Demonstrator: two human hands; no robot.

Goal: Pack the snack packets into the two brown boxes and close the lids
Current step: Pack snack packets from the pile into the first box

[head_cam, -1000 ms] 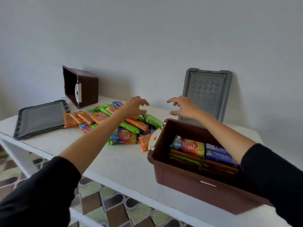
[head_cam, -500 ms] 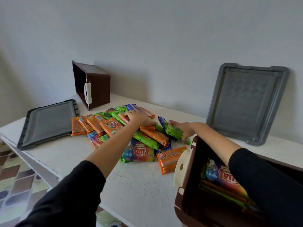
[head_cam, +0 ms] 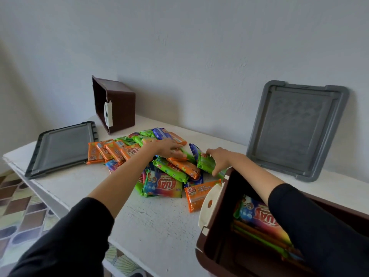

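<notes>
clamping a green packet (head_cam: 206,163) in the right grip (head_cam: 218,159), likely bound for the brown box (head_cam: 214,236) at the table's (head_cam: 155,222) near right corner; steadying the pile (head_cam: 165,184) under the flat, unclenched left grip (head_cam: 169,147).

Single view — head-worn wide-angle camera, at person's eye height, facing forward and down across white counter (head_cam: 159,226) toward wall (head_cam: 199,47). Close range: forearms (head_cam: 119,182) enter from bottom edge, near brown box (head_cam: 217,228) cut off at lower right corner. Patterned floor (head_cam: 24,216) visible lower left — counter edge runs diagonally through frame.
</notes>
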